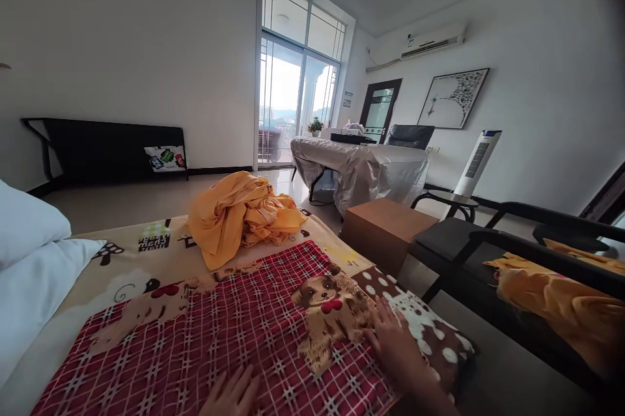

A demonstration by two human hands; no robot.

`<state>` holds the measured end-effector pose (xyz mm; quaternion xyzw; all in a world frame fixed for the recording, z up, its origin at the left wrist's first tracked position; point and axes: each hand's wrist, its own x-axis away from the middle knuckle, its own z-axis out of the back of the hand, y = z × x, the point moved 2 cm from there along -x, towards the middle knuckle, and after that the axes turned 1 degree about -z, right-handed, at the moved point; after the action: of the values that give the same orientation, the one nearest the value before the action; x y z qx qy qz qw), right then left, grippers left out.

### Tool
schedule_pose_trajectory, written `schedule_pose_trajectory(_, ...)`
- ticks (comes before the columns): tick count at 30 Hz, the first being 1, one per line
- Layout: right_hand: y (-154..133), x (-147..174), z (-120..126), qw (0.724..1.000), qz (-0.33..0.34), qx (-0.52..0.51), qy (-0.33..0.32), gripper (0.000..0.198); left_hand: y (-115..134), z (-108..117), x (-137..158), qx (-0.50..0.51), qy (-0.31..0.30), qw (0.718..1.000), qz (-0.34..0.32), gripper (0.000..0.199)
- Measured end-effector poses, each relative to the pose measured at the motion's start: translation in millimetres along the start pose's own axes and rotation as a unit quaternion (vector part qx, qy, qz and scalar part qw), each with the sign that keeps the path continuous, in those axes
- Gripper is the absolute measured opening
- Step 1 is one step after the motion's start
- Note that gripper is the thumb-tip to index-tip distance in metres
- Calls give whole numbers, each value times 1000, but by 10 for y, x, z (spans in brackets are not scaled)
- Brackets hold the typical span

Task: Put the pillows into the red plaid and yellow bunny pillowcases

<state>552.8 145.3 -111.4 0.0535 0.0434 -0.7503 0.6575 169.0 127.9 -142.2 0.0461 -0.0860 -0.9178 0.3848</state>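
Observation:
A red checked blanket (234, 325) with puppy pictures lies spread over the bed. Its right end shows a brown part with white spots (415, 318). My left hand (232, 395) rests flat on the red checks at the bottom edge of the view, fingers stretched out. My right hand (388, 331) lies on the blanket beside the puppy's right side, its fingers extended and holding nothing. Beyond the blanket a crumpled orange cloth (239, 214) sits in a heap on the cream patterned bed sheet (129, 273).
White pillows (34, 247) are at the left. A brown box (385, 224) stands past the bed's far right corner. A black armchair (449, 240) with more orange cloth (561, 292) is on the right. A plastic-covered table (361, 165) stands farther back.

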Motion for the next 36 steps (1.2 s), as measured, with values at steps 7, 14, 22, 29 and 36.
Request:
schedule_pose_trajectory(7, -1498, -19, 57, 930, 304, -196, -62, 52, 9, 61, -624, -29, 93, 994, 54, 50)
schedule_pose_trajectory(14, -650, -588, -211, 991, 74, -67, -84, 60, -561, 74, -324, 40, -24, 977, 207, 60)
schedule_pose_trajectory(22, -1485, -684, -79, 964, 228, -127, -56, 55, -373, 317, -809, -9, 3, 982, 191, 56)
schedule_pose_trajectory(29, -1560, -979, -310, 954, 247, -160, -52, 52, -610, 197, -775, 7, 11, 975, 222, 58)
schedule_pose_trajectory(36, -786, -1552, -270, 998, 26, -55, -1, 53, -1147, 381, -449, -37, -6, 951, 306, 62)
